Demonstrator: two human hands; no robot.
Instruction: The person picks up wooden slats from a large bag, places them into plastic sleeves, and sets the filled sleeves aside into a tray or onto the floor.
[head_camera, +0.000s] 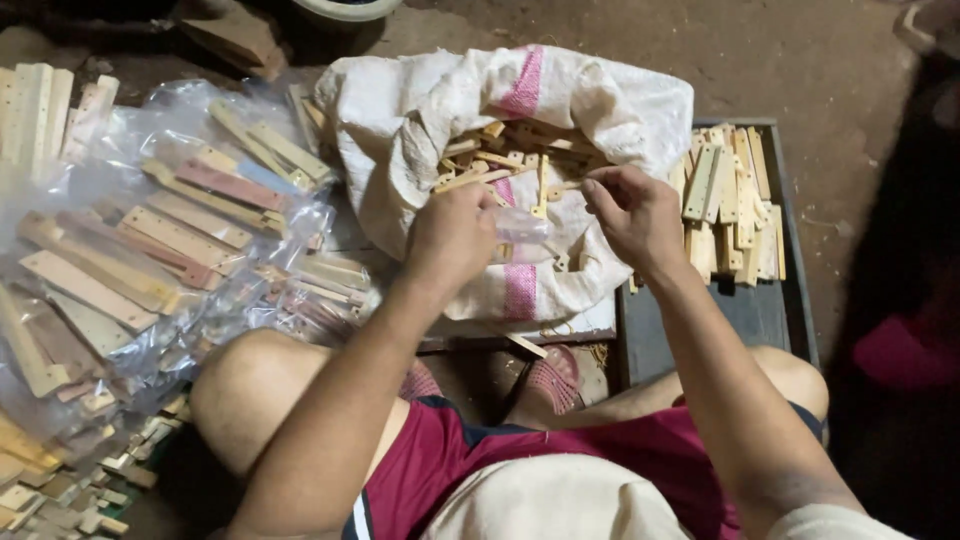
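my left hand (452, 235) closes on a small clear plastic bag (522, 228) between both hands, my right hand (632, 212) pinches a thin wooden strip (562, 186) just above it, and i think the strip can slip into the white sack (430, 110) below if the pinch loosens.

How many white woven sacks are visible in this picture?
1. The white woven sack lies open in front of the person, beyond both hands, with wooden strips inside. Others may be hidden outside the view.
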